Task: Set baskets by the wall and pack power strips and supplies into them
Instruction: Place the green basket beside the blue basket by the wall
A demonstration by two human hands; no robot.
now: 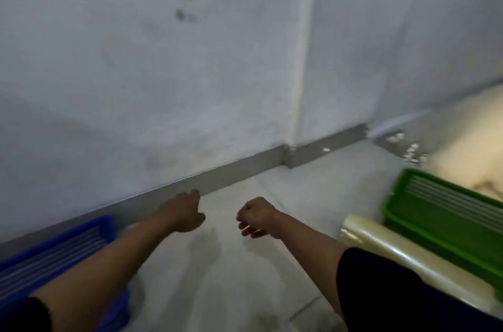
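Note:
A blue slatted basket stands on the floor at the lower left, close to the wall, partly hidden by my left forearm. A green basket sits at the right, further from the wall. My left hand hangs over the bare floor near the baseboard, fingers curled loosely, holding nothing. My right hand is beside it, also over bare floor, fingers curled in with nothing in them. No power strips are in view. The frame is blurred.
A grey wall with a metal baseboard runs from lower left to upper right, with a corner jog at mid right. A roll of clear film lies against the green basket. A pale bag or bundle sits behind that basket.

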